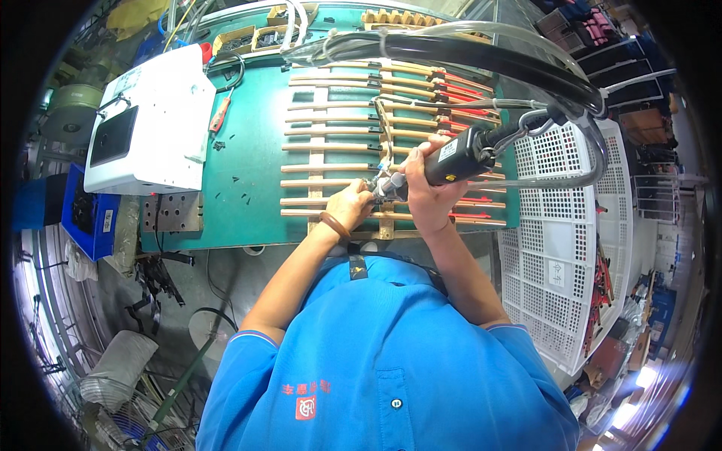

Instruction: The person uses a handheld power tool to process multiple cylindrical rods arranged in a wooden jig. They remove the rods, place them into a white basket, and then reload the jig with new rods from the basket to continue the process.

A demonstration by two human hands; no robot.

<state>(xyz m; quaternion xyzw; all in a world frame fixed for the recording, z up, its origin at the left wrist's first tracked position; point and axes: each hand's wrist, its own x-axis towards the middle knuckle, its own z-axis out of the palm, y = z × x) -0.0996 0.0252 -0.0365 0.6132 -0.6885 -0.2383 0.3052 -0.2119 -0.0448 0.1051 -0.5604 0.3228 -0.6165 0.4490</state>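
My right hand [430, 197] is wrapped round the black body of an electric screwdriver [456, 159], which lies tilted with its metal nose to the left. Close to that nose, the fingers of my left hand [350, 207] are curled together over the near wooden sticks; what they pinch is hidden. Several thin wooden sticks [301, 183] lie side by side across two pale wooden rails [317, 160]. Small black fittings [374, 146] sit along their middles, and red strips [475, 112] show at their right ends.
A green-topped table [244, 218] carries a white machine [154, 128] and an orange-handled screwdriver [220, 114] at left. A thick black hose [481, 56] arches overhead. White perforated crates [553, 233] stand at right; a blue bin [84, 207] hangs at left.
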